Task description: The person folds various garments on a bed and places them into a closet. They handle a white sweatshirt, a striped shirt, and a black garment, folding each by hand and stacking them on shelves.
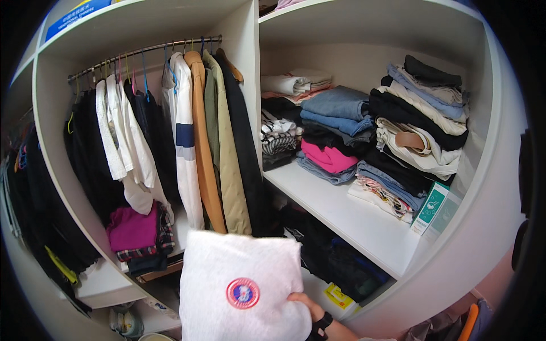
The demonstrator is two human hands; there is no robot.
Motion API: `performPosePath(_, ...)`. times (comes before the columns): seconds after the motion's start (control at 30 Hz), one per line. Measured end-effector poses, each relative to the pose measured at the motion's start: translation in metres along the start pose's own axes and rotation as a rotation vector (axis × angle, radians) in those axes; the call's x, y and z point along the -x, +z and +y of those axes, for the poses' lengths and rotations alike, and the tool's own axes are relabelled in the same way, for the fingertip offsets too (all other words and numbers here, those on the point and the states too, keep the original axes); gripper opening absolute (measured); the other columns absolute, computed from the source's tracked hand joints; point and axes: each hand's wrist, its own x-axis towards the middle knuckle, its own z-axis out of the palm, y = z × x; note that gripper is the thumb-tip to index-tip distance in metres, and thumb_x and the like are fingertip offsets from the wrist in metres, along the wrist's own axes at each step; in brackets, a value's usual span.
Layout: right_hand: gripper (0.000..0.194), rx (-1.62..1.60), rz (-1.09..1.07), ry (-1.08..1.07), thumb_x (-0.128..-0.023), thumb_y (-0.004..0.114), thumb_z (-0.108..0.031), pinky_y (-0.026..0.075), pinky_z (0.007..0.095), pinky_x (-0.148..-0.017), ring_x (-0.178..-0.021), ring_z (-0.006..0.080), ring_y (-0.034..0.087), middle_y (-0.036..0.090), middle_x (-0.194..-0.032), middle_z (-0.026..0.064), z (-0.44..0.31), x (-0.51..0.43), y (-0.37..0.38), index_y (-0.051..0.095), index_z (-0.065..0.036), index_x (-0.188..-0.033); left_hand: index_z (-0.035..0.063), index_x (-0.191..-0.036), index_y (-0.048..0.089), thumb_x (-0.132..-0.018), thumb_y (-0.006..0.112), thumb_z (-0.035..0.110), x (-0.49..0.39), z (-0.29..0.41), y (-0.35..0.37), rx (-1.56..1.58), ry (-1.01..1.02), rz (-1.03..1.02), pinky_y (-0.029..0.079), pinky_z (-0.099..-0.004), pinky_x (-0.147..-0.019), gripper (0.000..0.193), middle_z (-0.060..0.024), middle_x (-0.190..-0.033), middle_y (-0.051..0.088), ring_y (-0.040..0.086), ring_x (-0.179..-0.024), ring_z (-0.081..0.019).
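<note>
My right hand [306,303], with a black watch band [323,322] at the wrist, grips the right edge of a folded white garment [209,264]. A round red and blue emblem [242,293] shows on its front. The garment is held up before an open wardrobe and hides part of its lower middle. My left hand is not in view. To the upper right, folded jeans [335,102], a bright pink garment [326,157] and a white bundle with a brown belt [411,140] lie stacked on a white shelf [362,230].
Coats and shirts hang from a metal rod [145,53] on the left. Beneath them lies a folded magenta garment [133,228] on a plaid one. A green and white box [430,209] stands by the shelf's right wall. Below is a yellow packet [338,295]. A white divider [257,85] separates the compartments.
</note>
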Motion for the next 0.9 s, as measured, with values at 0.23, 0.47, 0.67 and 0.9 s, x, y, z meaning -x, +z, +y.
performPosePath(0.23,0.06,-0.134,0.182,-0.518,-0.083,0.065,-0.022,0.05,0.038,-0.096,-0.107,0.0292,0.064,0.064,-0.122,0.0178,-0.046,0.015,0.096,0.049,0.007,-0.133,0.0102,-0.152,0.031,-0.091,0.038,0.075,-0.116,0.086,0.106,0.18,-0.352,-0.367,0.04,-0.0492,-0.109,0.089,-0.0165,-0.148,0.044,0.047,-0.132,-0.035)
performPosePath(0.47,0.05,0.13,0.27,-1.259,-0.085,0.063,-0.021,0.052,0.0353,-0.089,-0.098,0.0257,0.065,0.066,-0.114,0.0151,-0.132,0.045,0.16,0.053,0.006,-0.126,0.0119,-0.151,0.033,-0.095,0.034,0.07,-0.148,0.085,0.181,0.218,-0.633,-0.771,0.038,-0.0542,-0.109,0.081,-0.0165,-0.15,0.041,0.043,-0.134,-0.0366)
performPosePath(0.67,0.042,0.259,0.203,-1.75,-0.086,0.061,-0.02,0.054,0.0329,-0.082,-0.091,0.0227,0.066,0.068,-0.107,0.0128,-0.272,0.069,0.195,0.057,0.004,-0.12,0.0139,-0.155,0.021,-0.096,0.02,0.07,-0.137,0.078,0.148,-0.187,-0.677,-0.74,0.043,-0.0581,-0.104,0.081,-0.0211,-0.156,0.03,0.037,-0.139,-0.042)
performPosePath(0.9,0.014,0.009,0.066,-1.724,-0.092,0.056,-0.015,0.04,0.0207,-0.055,-0.061,0.0071,0.051,0.057,-0.071,-0.003,-0.453,0.052,0.189,0.059,-0.01,-0.079,0.0093,-0.151,0.031,-0.099,0.022,0.067,-0.129,0.115,0.015,-0.059,-0.719,-0.411,0.057,-0.0476,-0.085,0.078,-0.0216,-0.142,0.049,0.059,-0.117,-0.0336)
